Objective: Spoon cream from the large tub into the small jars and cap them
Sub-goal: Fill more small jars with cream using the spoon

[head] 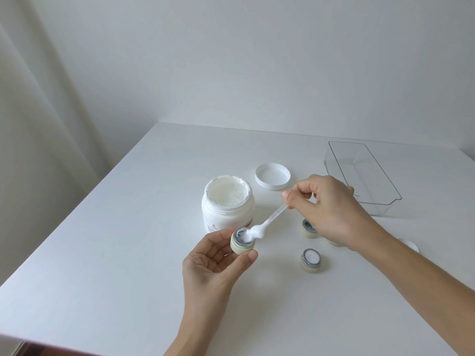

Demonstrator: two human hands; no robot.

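My left hand [216, 263] grips a small cream-coloured jar [241, 246] with a grey rim, lifted off the table and tilted toward me. My right hand [326, 204] pinches the handle of a white spatula [270, 220]. Its cream-laden tip rests in the mouth of the held jar. The large white tub [227, 205] stands open just behind, full of cream. A second small jar [311, 260], filled with cream and uncapped, sits on the table to the right. A third small jar [308, 228] stands partly behind my right hand.
The tub's white lid [272, 179] lies upside down behind the tub. A clear plastic bin [365, 176] stands at the back right. A white round thing [410, 245] peeks out past my right forearm. The white table [128, 240] ends at the wall behind.
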